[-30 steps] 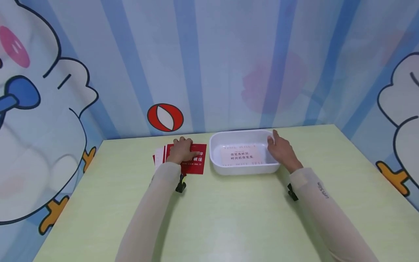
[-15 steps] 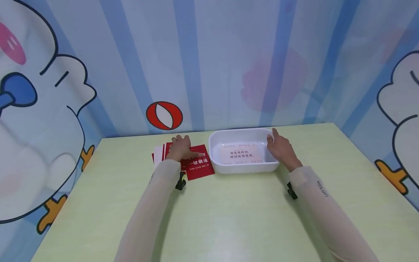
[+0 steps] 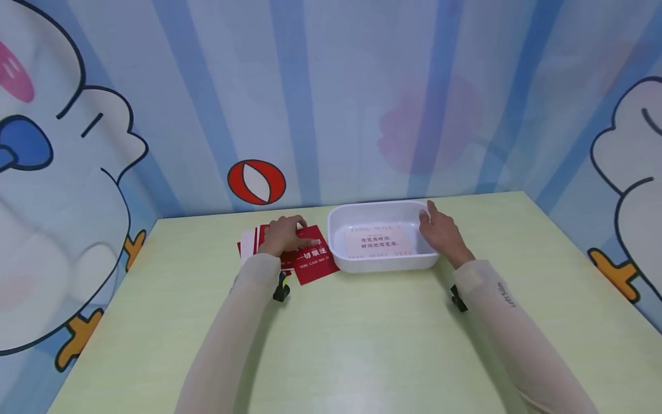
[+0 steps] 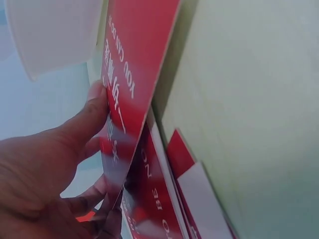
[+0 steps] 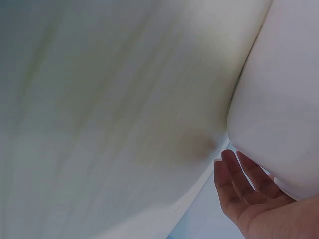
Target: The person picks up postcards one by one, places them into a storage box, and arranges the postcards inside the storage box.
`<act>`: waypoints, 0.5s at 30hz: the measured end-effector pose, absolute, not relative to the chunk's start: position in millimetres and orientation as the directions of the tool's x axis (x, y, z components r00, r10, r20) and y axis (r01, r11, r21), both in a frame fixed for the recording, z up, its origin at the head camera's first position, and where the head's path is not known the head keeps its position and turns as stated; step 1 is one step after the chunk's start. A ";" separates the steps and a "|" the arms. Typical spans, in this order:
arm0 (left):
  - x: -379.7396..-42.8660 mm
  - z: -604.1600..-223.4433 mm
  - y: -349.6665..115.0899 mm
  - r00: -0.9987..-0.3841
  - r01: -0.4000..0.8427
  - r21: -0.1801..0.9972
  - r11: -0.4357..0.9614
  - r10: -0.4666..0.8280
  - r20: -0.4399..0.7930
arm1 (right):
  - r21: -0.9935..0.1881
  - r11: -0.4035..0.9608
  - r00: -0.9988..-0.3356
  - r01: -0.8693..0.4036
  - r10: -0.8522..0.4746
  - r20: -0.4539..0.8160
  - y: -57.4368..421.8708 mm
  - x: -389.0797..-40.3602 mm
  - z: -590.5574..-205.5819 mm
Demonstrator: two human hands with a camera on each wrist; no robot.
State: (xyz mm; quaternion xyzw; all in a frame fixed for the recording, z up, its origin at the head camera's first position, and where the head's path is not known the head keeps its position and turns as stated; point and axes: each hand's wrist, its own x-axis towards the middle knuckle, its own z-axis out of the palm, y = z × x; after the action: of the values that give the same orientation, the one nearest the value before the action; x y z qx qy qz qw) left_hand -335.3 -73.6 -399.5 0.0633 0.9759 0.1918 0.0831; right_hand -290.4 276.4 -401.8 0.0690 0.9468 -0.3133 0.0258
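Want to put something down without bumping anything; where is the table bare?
Bare table lies between left sleeve and right sleeve, nearer than the white tray, and outside each sleeve. Crowded: the back middle, where left hand, red cards, tray and right hand cluster.

Bright and even in the head view, lit from above, with a soft white glare on the worktop (image 3: 357, 368) toward its near edge. Softly shadowed beside both sleeves (image 3: 222, 339), blurred at the margins of the shade. Crisp enough to read the bold print of the red card (image 3: 316, 261). Dimmer and hazy in the left wrist view, with greyish sheen on that card and the white tray (image 4: 55, 35) out of focus. Dullest in the right wrist view: smeared, darkened away from the worktop's visible edge, faintly shadowed near the right hand (image 5: 254, 204).
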 end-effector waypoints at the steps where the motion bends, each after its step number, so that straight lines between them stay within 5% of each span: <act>1: -335.5 -399.3 -74.4 -0.978 0.100 0.385 0.918 0.163 -0.134 | -0.589 0.795 -0.989 0.145 0.115 -0.089 276.4 -290.6 -401.7; 7: -339.2 -401.0 -79.0 -0.973 0.096 0.388 0.917 0.167 -0.156 | -0.592 0.795 -0.991 0.133 0.109 -0.076 276.2 -291.3 -402.1; 15: -336.6 -398.8 -80.6 -0.958 -0.021 0.559 0.829 0.143 -0.248 | -0.589 0.796 -0.990 0.140 0.116 -0.080 276.2 -291.0 -401.7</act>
State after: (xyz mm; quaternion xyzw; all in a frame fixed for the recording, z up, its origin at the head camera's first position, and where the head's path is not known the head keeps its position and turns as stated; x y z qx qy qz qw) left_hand -336.6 -80.6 -398.8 0.0325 0.9459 0.2904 0.1412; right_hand -291.0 276.2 -401.7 0.0676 0.9475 -0.3120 0.0198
